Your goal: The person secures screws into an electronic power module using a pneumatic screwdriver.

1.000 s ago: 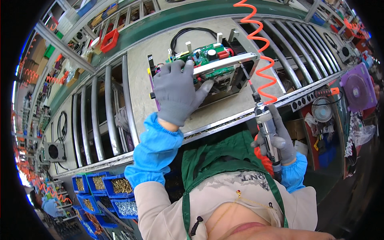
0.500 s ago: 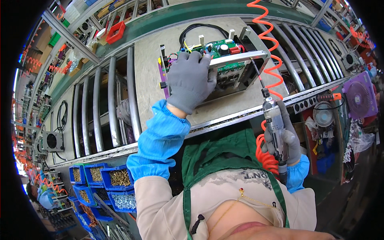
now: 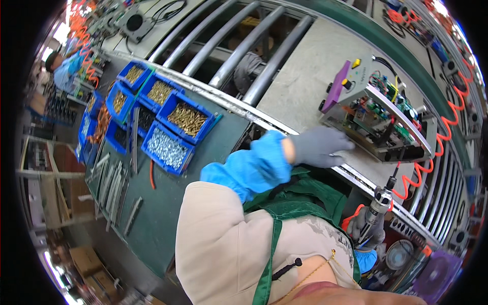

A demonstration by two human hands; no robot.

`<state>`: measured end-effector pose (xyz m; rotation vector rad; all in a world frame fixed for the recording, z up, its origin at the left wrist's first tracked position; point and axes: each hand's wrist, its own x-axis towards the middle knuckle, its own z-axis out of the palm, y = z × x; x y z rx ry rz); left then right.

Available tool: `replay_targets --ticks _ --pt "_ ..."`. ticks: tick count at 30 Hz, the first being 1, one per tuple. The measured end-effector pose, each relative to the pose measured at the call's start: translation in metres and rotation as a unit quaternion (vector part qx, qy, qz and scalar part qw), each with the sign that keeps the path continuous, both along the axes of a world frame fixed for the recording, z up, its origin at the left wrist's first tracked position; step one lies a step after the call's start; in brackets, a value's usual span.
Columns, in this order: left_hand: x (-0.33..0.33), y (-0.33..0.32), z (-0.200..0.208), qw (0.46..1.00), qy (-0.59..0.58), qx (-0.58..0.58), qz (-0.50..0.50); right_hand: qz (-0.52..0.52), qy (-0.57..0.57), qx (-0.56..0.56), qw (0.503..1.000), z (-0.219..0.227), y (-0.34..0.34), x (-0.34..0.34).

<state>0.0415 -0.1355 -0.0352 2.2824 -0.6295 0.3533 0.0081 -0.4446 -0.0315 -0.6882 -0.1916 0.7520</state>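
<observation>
My right hand (image 3: 367, 227), in a grey glove, grips a power screwdriver (image 3: 376, 208) at the lower right. Its bit points up toward the near corner of an open electronics chassis (image 3: 356, 138) on the workbench; whether it touches is hard to tell. The chassis has a purple front panel (image 3: 336, 87), green circuit boards (image 3: 403, 105) and a metal strip (image 3: 398, 113) across its top. My left hand (image 3: 321, 147), also gloved, is over the bench's front edge beside the chassis. Its fingers stretch rightward, apart, with nothing seen in them.
Blue bins (image 3: 168, 150) of brass-coloured and silver screws stand on a green table (image 3: 213, 147) to the left, near loose metal strips (image 3: 116, 190). Metal rollers (image 3: 247, 47) flank the bench plate. A coiled orange hose (image 3: 445, 133) runs behind the chassis. Another person (image 3: 65, 68) is far left.
My left hand has left the chassis and drawn back to the bench's front edge. The view has swung left toward the screw bins. My right hand still holds the screwdriver.
</observation>
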Motion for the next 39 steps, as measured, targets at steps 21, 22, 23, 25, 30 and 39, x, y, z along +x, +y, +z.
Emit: replay_targets --ticks 21,22,23,25,30,39 --pt "-0.183 0.183 -0.007 0.574 0.255 0.214 0.748 0.053 -0.041 -0.248 0.966 0.026 0.021 0.015" --pt "-0.184 0.182 -0.009 0.579 0.253 0.216 0.744 0.046 -0.039 -0.249 0.967 0.023 0.016 0.015" --pt "-0.181 0.182 -0.009 0.565 0.226 0.246 0.755 0.059 -0.025 -0.234 0.97 0.02 0.012 0.016" --pt "-0.175 0.175 -0.008 0.573 0.151 0.267 0.76 0.059 0.008 -0.207 0.977 0.016 0.007 0.014" --pt "-0.085 0.085 0.014 0.825 0.043 -0.339 0.451 0.146 -0.031 -0.243 0.958 0.016 0.011 0.022" --pt "0.01 -0.012 0.0 0.694 0.23 -0.675 0.093 0.125 -0.149 -0.33 0.924 0.023 0.029 0.019"
